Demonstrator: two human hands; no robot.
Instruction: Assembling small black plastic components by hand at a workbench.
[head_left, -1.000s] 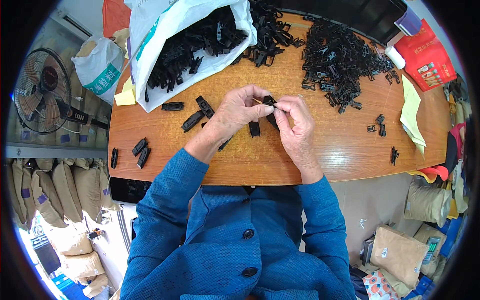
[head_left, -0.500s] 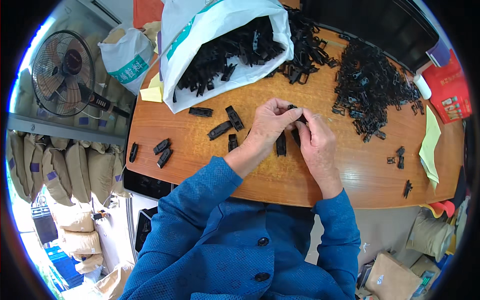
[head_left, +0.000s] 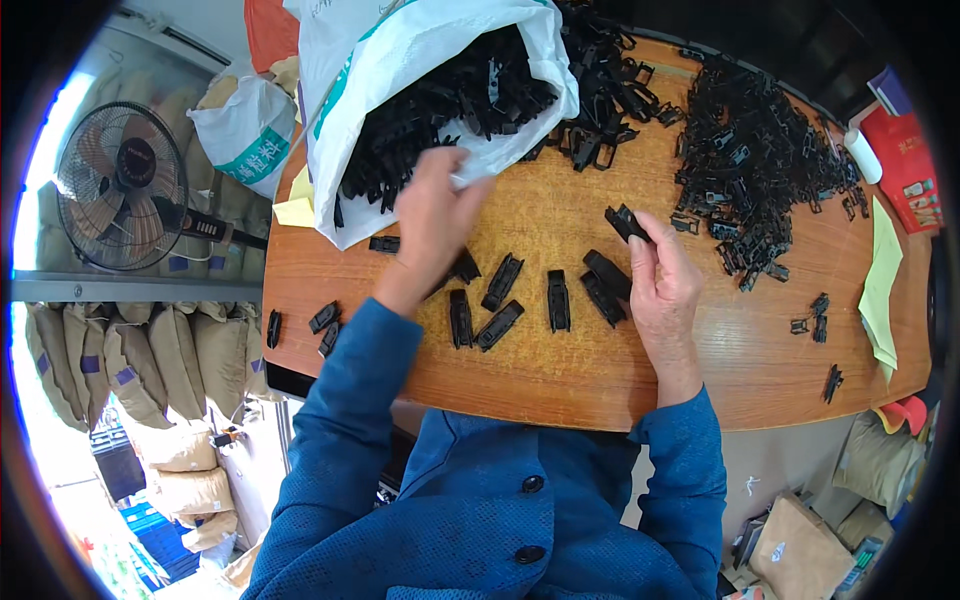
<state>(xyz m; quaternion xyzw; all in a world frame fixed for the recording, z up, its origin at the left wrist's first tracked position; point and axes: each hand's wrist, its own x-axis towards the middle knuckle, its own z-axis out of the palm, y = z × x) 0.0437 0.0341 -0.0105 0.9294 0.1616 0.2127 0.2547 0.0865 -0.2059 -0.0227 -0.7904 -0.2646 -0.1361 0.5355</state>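
Note:
My right hand [head_left: 667, 275] pinches a small black plastic part [head_left: 624, 222] between thumb and fingers, just above the table. At the mouth of a white woven sack [head_left: 352, 190], my left hand [head_left: 437, 207] is smeared by motion, so its grip cannot be made out. Inside the sack lies a heap of black plastic parts [head_left: 470, 85]. Several finished-looking black pieces, long and narrow, lie between my hands, among them one upright black piece [head_left: 558, 300] and one slanted black piece [head_left: 500, 325]. Two more black pieces [head_left: 603, 300] lie close by my right hand.
A pile of black frame-like parts [head_left: 745, 170] covers the table's right rear. Yellow paper [head_left: 880, 290] lies at the right edge, near a few loose parts [head_left: 820, 315]. Another white bag [head_left: 245, 135] and a fan [head_left: 125, 185] stand left. A dark screen [head_left: 780, 35] borders the back.
My hands have parted. The left has swung left and away from me to the sack's mouth; the right has shifted slightly right, holding a black part. More black pieces between them are now uncovered.

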